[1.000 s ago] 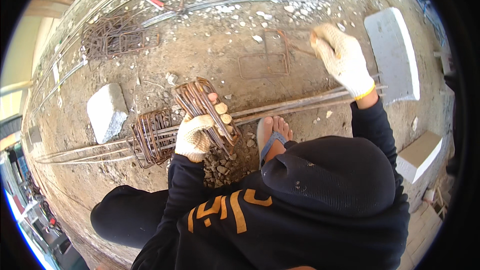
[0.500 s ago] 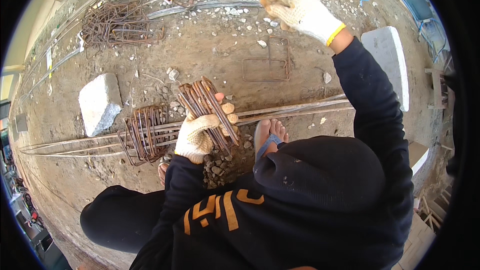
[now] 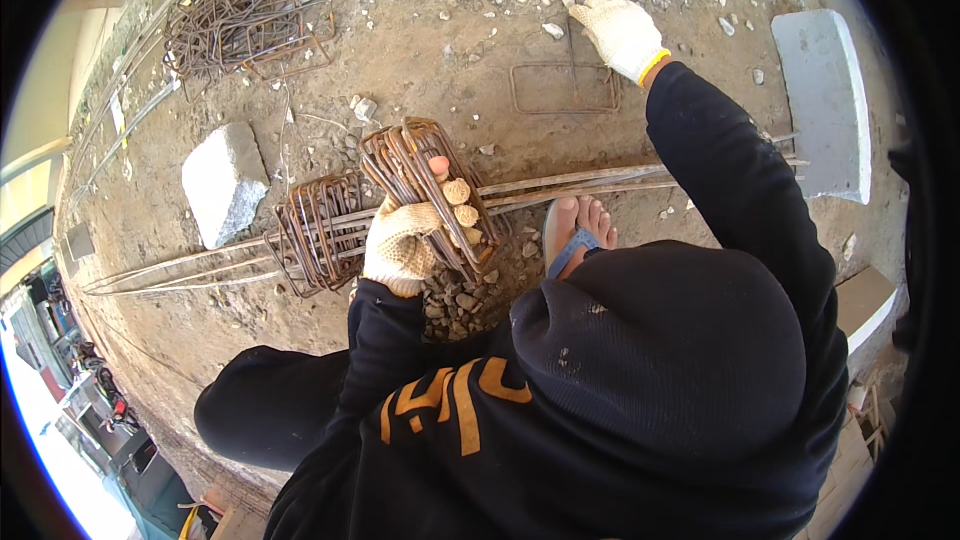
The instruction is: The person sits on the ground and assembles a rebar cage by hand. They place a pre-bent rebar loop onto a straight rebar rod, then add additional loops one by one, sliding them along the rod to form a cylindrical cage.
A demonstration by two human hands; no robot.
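Near the centre, toward ten o'clock, bundle of loops (image 3: 400, 168): rusty, four-sided metal loops packed close together, held tilted.
Left hand (image 3: 400, 243): gloved, at nine o'clock from centre, clamped on the bundle of loops, with fingertips showing on its far side.
Right hand (image 3: 622, 35): gloved, at one o'clock, fingertips by the top of the thin loop (image 3: 573, 46); I cannot tell whether they pinch it.
Flat loop (image 3: 565, 113): at one o'clock, nearer the centre, lying on the ground, apparently overlapped by the thin loop.
Row of loops (image 3: 318, 230): at nine o'clock, side by side at the long bars (image 3: 560, 187), which seem to run through them.
Tangled pile (image 3: 230, 35): at ten o'clock, well apart from both hands, its loops lying every which way.
Loops in order: judging by the layout, the row and the bundle are already gathered.
Loops left loose: seemingly the two at one o'clock, plus the whole tangled pile, so the sorting looks only partly done.
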